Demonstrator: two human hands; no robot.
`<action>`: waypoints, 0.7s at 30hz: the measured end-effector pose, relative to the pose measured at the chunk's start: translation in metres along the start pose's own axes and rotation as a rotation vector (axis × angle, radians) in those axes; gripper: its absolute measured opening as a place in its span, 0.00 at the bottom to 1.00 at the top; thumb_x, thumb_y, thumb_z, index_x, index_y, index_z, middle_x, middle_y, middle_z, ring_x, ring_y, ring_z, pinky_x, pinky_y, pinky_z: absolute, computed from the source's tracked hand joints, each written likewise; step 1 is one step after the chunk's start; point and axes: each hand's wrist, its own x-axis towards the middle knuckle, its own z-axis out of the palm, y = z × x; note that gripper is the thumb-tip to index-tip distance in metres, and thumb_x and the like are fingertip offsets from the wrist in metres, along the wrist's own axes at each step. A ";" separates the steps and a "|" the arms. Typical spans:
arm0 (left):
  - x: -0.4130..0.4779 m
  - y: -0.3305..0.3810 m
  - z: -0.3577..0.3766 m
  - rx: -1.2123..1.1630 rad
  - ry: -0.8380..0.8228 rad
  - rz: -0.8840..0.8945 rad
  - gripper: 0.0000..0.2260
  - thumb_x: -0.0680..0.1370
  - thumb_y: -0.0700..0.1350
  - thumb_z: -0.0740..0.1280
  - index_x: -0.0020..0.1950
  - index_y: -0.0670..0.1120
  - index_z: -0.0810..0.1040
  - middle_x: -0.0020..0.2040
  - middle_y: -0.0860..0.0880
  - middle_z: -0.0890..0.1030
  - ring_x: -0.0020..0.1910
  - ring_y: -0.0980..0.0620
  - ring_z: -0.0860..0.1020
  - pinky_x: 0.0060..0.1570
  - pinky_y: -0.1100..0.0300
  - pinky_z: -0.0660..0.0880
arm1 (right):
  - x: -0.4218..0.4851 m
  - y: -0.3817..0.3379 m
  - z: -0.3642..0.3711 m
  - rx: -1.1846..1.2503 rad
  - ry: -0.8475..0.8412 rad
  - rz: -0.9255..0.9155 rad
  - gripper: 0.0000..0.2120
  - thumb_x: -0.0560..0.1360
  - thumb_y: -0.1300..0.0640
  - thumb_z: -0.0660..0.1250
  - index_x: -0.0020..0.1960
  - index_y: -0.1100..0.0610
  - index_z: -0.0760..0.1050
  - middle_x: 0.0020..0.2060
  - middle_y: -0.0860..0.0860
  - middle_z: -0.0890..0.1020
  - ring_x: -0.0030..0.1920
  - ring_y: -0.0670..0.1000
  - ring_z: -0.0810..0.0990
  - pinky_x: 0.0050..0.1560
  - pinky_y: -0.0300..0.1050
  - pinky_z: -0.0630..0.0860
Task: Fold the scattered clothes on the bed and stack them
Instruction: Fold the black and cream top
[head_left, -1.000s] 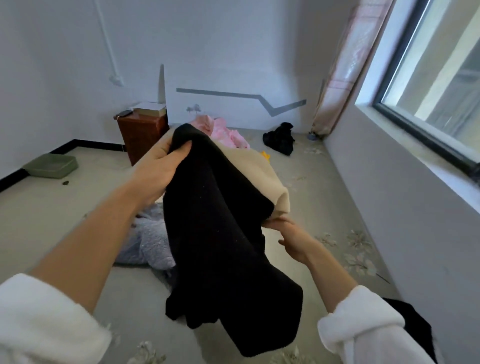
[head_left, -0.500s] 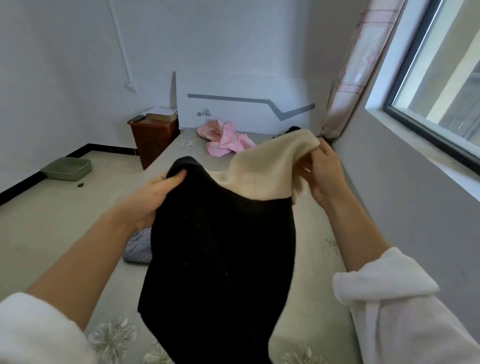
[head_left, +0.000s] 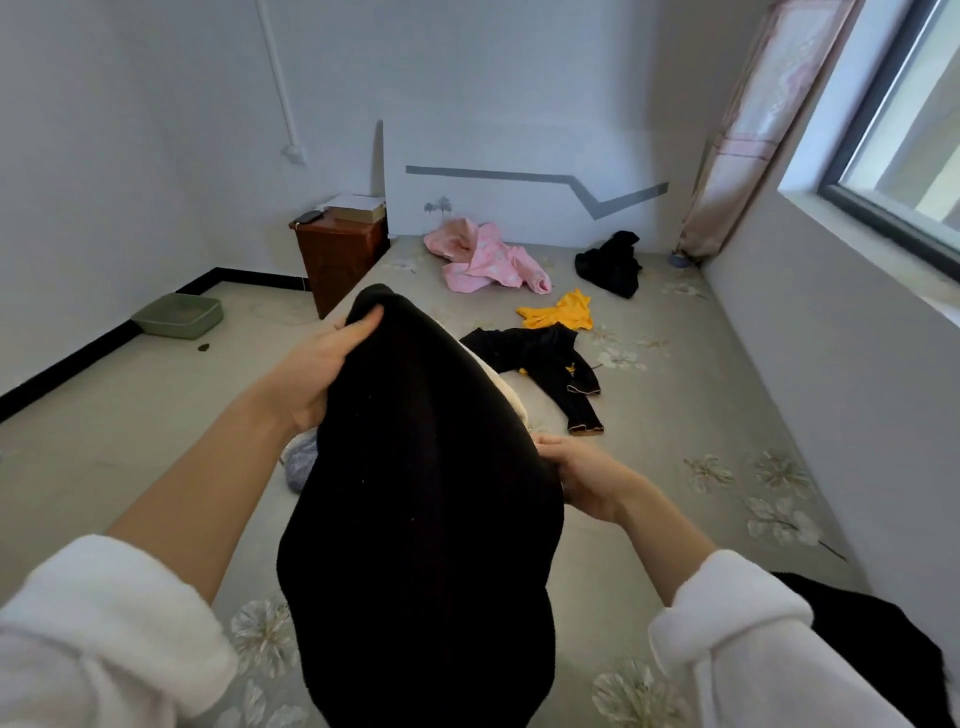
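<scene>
While the black garment (head_left: 426, 519) hangs lengthwise toward the person above the near edge of the bed (head_left: 675, 426), the left hand (head_left: 317, 374) grips its top, thumb clamped over, and the right hand (head_left: 582, 478) pinches the right hem midway, nearer the loose lower end.

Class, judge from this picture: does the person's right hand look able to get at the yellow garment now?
Probably not yet. The right hand grips the large black garment, and the yellow garment lies farther up the bed, beyond a small black top; it would have to let go first.
</scene>
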 end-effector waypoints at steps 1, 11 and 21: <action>-0.001 0.000 0.003 -0.006 -0.015 -0.001 0.13 0.79 0.50 0.61 0.57 0.44 0.78 0.43 0.49 0.83 0.40 0.54 0.84 0.35 0.64 0.79 | -0.002 0.005 0.002 0.149 0.015 0.012 0.11 0.78 0.57 0.62 0.57 0.59 0.76 0.46 0.55 0.80 0.48 0.52 0.79 0.44 0.44 0.74; -0.001 0.003 0.020 -0.140 -0.071 0.017 0.12 0.77 0.51 0.62 0.52 0.44 0.78 0.38 0.49 0.85 0.39 0.54 0.84 0.35 0.62 0.80 | -0.001 0.035 0.040 0.018 -0.013 0.231 0.08 0.82 0.59 0.56 0.47 0.58 0.72 0.38 0.54 0.75 0.33 0.47 0.73 0.35 0.38 0.70; 0.001 -0.003 0.017 -0.351 0.012 0.038 0.16 0.77 0.53 0.62 0.44 0.45 0.86 0.41 0.48 0.84 0.40 0.53 0.84 0.36 0.61 0.80 | -0.025 0.022 0.057 0.256 -0.321 0.113 0.25 0.62 0.41 0.77 0.53 0.54 0.83 0.52 0.54 0.83 0.54 0.55 0.80 0.57 0.49 0.75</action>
